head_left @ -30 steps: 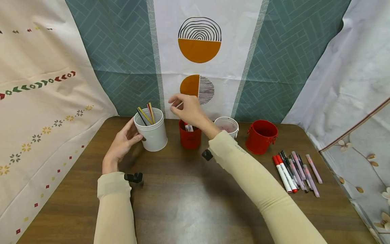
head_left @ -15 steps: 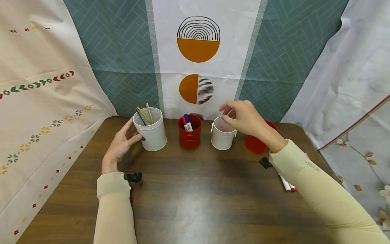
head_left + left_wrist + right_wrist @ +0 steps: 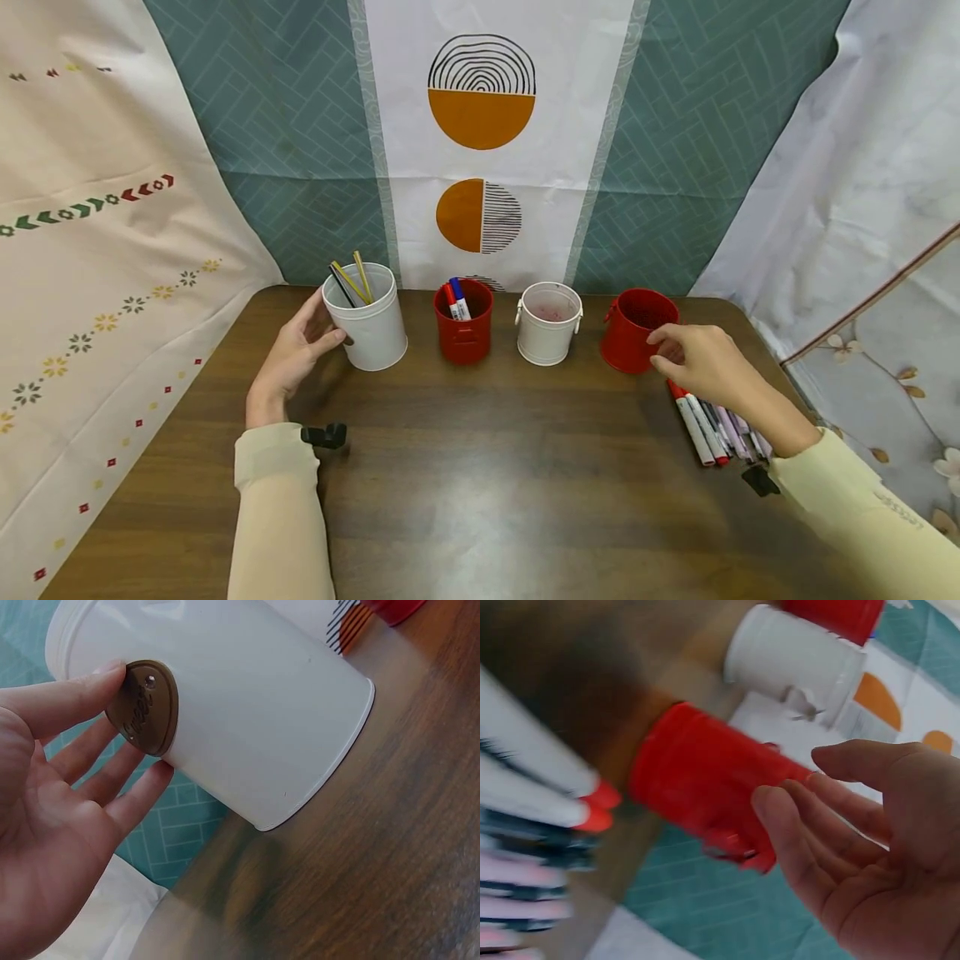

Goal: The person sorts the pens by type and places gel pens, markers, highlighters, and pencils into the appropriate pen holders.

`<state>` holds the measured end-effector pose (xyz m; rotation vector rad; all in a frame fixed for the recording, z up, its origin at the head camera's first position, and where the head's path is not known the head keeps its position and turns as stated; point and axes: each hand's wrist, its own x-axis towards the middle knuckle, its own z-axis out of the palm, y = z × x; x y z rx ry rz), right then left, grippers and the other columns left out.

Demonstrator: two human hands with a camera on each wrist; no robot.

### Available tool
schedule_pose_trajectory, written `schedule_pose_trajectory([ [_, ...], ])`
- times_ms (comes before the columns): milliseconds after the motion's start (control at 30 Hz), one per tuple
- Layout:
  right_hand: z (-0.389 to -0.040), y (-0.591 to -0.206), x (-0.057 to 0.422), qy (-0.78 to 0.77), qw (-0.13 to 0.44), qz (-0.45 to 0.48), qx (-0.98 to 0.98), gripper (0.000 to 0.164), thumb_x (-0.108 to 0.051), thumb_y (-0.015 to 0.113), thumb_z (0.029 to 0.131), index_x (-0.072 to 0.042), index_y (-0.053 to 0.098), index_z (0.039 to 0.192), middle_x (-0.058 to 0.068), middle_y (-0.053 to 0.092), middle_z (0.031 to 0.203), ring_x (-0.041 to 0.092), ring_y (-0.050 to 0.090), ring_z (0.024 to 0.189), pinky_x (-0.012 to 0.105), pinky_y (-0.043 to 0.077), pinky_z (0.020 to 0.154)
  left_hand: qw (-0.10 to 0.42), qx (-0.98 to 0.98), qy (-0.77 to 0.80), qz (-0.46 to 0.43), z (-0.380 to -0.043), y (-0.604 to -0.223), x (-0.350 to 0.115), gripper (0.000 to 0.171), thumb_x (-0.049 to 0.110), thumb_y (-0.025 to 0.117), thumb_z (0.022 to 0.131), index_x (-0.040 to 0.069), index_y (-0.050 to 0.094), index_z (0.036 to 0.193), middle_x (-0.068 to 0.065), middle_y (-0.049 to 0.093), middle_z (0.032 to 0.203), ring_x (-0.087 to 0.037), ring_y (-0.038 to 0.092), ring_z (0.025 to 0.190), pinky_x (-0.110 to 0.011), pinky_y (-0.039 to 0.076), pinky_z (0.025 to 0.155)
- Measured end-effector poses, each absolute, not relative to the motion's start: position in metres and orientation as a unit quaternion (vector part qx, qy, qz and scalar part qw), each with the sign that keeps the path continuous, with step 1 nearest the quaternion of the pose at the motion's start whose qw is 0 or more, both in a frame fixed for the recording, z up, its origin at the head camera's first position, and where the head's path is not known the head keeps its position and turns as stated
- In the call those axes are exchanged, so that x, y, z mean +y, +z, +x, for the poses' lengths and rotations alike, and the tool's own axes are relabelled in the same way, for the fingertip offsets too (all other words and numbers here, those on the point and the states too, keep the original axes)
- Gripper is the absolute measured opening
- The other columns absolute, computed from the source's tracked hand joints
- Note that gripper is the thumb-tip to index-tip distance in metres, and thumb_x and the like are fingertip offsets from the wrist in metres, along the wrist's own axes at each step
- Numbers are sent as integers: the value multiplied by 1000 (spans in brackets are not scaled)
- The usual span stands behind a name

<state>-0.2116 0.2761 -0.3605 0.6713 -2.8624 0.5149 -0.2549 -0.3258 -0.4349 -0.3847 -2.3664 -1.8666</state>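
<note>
On the left of the head view, a tall white bucket [image 3: 369,333] holds several thin yellow and black sticks [image 3: 352,283]. My left hand [image 3: 288,354] holds its left side, the thumb on the brown label plate [image 3: 146,709] and the other fingers round behind. My right hand [image 3: 708,367], loosely curled with nothing in it, hovers just right of the right-hand red bucket [image 3: 628,337]. Below that hand lies a row of markers and pens: red-capped white markers [image 3: 697,433], dark pens and pale purple pens [image 3: 738,433], partly hidden by the hand and forearm.
Another red bucket [image 3: 463,340] with red-capped and blue-capped markers [image 3: 458,302] stands left of centre. Beside it is a small white bucket [image 3: 545,337] with side handles. All stand on a dark wooden table [image 3: 480,483] before a patterned cloth backdrop [image 3: 300,125].
My right hand has moved right, from above the middle red bucket, past the small white one, to beside the right-hand red bucket. My left hand has stayed on the tall white bucket.
</note>
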Motion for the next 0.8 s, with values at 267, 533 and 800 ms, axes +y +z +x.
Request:
schedule_pose_trajectory([
  [267, -194, -390, 305, 119, 26, 168, -978, 26, -12, 80, 91, 4, 74, 110, 10, 77, 85, 22, 69, 70, 42, 56, 55, 52, -776, -616, -126, -255, -435, -326, 86, -3, 68, 101, 21, 25, 171, -16, 30, 173, -36, 32, 157, -29, 41, 120],
  [533, -193, -404, 313, 101, 21, 154, -983, 30, -14, 81, 87, 8, 74, 105, 4, 67, 73, 20, 61, 64, 42, 53, 55, 54, -777, -614, -129, -256, -436, -327, 86, -2, 69, 101, 23, 25, 171, -15, 30, 173, -36, 32, 157, -27, 41, 119],
  [800, -194, -409, 311, 98, -32, 117, -988, 17, -17, 78, 91, -1, 73, 92, 5, 63, 74, 25, 58, 66, 43, 48, 58, 56, -776, -614, -132, -256, -436, -327, 87, -2, 69, 101, 21, 24, 171, -18, 30, 172, -36, 33, 157, -18, 44, 113],
])
